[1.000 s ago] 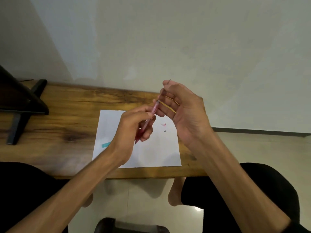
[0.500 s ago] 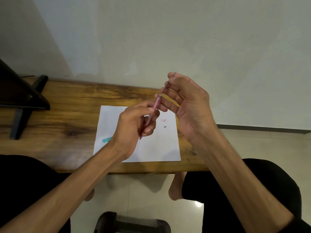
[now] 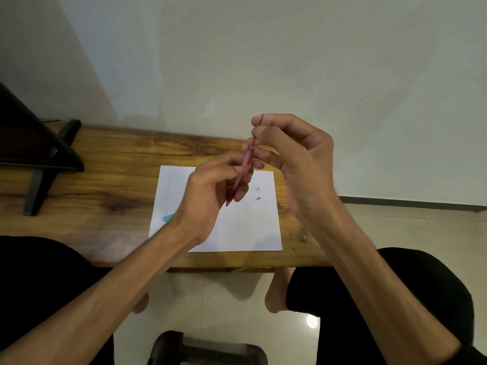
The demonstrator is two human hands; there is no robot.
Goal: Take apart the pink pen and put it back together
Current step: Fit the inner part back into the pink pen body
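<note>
Here, the left hand [image 3: 210,191] gripped the pink pen barrel [image 3: 241,177] steady so the right hand [image 3: 292,159] above it could pinch the thin refill [image 3: 259,127].

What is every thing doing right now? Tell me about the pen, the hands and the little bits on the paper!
pink pen barrel: tilted, held in the air by the left hand.
thin refill: pinched by the right hand, lower end at the barrel's top.
small pink piece: lying loose on the paper.
small dark piece: lying loose on the paper.
white paper: flat on the wooden table.
teal thing: on the paper's left edge.
</note>
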